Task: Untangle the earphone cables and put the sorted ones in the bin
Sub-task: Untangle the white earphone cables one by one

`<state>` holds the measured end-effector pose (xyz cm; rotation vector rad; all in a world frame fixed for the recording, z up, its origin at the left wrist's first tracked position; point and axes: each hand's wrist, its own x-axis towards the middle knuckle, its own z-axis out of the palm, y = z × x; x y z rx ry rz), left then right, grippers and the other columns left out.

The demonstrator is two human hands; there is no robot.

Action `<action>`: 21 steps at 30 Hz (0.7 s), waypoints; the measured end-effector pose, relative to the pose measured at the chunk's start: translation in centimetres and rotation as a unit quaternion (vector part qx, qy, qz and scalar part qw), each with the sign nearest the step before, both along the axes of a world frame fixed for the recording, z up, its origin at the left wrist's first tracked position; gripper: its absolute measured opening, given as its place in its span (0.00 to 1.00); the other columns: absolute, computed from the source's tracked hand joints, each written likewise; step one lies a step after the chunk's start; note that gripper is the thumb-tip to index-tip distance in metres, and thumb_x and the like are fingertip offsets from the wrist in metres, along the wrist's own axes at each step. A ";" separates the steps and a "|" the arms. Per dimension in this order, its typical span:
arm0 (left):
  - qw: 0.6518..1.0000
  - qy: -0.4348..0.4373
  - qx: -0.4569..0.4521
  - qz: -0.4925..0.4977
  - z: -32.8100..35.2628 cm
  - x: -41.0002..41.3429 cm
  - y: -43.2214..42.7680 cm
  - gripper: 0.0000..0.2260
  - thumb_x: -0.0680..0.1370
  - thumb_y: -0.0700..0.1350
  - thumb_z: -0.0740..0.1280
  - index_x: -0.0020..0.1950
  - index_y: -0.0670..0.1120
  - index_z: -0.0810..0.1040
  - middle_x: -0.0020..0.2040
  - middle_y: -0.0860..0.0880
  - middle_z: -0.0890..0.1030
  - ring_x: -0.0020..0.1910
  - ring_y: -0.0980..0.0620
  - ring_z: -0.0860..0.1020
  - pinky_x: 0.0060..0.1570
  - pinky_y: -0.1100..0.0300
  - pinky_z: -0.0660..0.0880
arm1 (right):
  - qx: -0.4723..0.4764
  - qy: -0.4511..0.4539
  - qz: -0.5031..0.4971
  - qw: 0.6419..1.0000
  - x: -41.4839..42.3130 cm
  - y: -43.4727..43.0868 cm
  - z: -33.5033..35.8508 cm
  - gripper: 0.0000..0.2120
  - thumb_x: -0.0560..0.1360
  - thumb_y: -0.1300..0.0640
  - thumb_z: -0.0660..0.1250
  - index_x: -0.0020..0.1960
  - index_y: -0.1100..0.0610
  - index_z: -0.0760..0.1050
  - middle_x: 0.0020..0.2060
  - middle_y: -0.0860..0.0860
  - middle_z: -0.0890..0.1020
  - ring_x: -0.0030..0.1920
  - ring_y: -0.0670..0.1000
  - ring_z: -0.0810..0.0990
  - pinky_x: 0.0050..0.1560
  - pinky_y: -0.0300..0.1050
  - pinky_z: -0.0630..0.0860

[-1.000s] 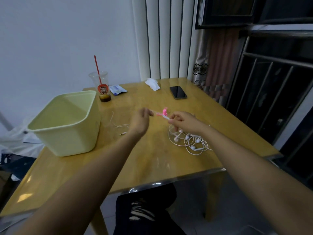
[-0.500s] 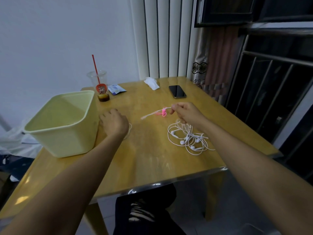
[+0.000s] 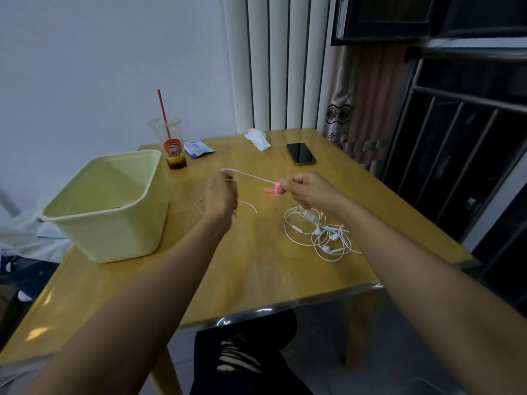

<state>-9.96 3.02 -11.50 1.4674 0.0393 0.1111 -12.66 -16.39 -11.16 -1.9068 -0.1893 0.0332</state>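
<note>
I am stretching a thin pale cable (image 3: 252, 175) taut above the table (image 3: 256, 275), my left hand (image 3: 219, 195) pinching its far end between closed fingers and my right hand (image 3: 309, 191) clenching the near end, where a small pink piece (image 3: 273, 189) is showing just beside the knuckles. From under the right hand, more white cord is trailing down into the tangle of white earphones (image 3: 319, 235), which is lying in loose loops on the table near its right side. A further loop of white cord (image 3: 248, 205) is lying on the wood beneath the left hand; I cannot tell whether it belongs to the same cable.

By my reading, the job is sitting at an early stage. The yellow bin (image 3: 105, 206) is standing at the left of the table, well apart from the tangle, and I am seeing no cable inside it, though its floor is partly hidden by the near wall. One strand is being drawn free; the knotted pile is waiting to be separated, and nothing appears to have been binned yet.

Around the work, a plastic cup (image 3: 171, 143) with a red straw (image 3: 163, 112), a small blue packet (image 3: 198, 148), a crumpled tissue (image 3: 256, 138) and a dark phone (image 3: 301, 153) are resting along the far side. None is blocking the way to the bin; the snarl itself is looking like the real obstacle.
</note>
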 end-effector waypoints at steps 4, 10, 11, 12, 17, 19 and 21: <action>0.989 0.059 -0.108 0.087 0.9 -0.1 0.1 0.10 0.81 0.41 0.51 0.45 0.47 0.70 0.27 0.52 0.63 0.25 0.55 0.58 0.24 0.61 0.56 | 0.019 0.005 -0.007 1.000 0.0 -0.3 -0.9 0.14 0.82 0.56 0.63 0.52 0.68 0.79 0.26 0.46 0.75 0.27 0.44 0.69 0.29 0.33 0.67; 0.976 0.103 -0.155 0.109 0.8 -0.4 0.4 0.12 0.81 0.39 0.51 0.48 0.46 0.74 0.28 0.51 0.62 0.24 0.55 0.58 0.22 0.64 0.56 | -0.041 0.044 0.007 0.998 -0.4 -0.4 -1.5 0.12 0.81 0.58 0.65 0.50 0.67 0.80 0.31 0.45 0.83 0.35 0.36 0.81 0.35 0.34 0.75; 0.975 0.099 -0.160 0.117 0.9 -0.4 0.6 0.13 0.80 0.39 0.51 0.49 0.46 0.75 0.27 0.52 0.62 0.24 0.55 0.58 0.22 0.63 0.56 | -0.028 0.044 -0.014 0.999 -0.5 -0.5 -1.8 0.11 0.81 0.57 0.65 0.49 0.65 0.80 0.32 0.44 0.84 0.34 0.38 0.81 0.35 0.35 0.76; 0.976 0.095 -0.153 0.124 1.0 -0.3 0.8 0.14 0.80 0.40 0.51 0.51 0.47 0.76 0.27 0.52 0.63 0.24 0.56 0.58 0.22 0.63 0.57 | -0.014 0.036 -0.042 0.998 -0.5 -0.3 -2.0 0.10 0.81 0.55 0.65 0.48 0.61 0.80 0.34 0.46 0.84 0.33 0.41 0.80 0.36 0.37 0.76; 0.993 0.057 -0.035 0.102 0.8 -0.8 0.0 0.16 0.80 0.43 0.51 0.54 0.51 0.78 0.30 0.51 0.65 0.27 0.54 0.61 0.27 0.60 0.60 | -0.300 0.054 0.007 0.952 -0.1 0.1 -3.7 0.28 0.75 0.48 0.70 0.72 0.46 0.67 0.70 0.51 0.69 0.70 0.53 0.69 0.66 0.51 0.70; 0.996 0.023 -0.005 0.088 0.4 -1.0 -0.6 0.15 0.82 0.45 0.52 0.56 0.51 0.78 0.31 0.51 0.66 0.28 0.54 0.63 0.28 0.60 0.61 | -0.433 0.097 0.011 0.896 -0.3 -0.4 -4.2 0.35 0.72 0.47 0.70 0.76 0.45 0.61 0.74 0.55 0.61 0.75 0.59 0.58 0.72 0.58 0.63; 0.998 -0.008 0.009 0.068 0.2 -1.1 -1.0 0.15 0.83 0.47 0.52 0.56 0.51 0.78 0.30 0.51 0.65 0.28 0.55 0.62 0.28 0.61 0.60 | -0.451 0.086 -0.061 0.886 -0.4 -1.8 -4.7 0.23 0.75 0.49 0.68 0.69 0.51 0.70 0.68 0.56 0.67 0.70 0.59 0.65 0.67 0.52 0.68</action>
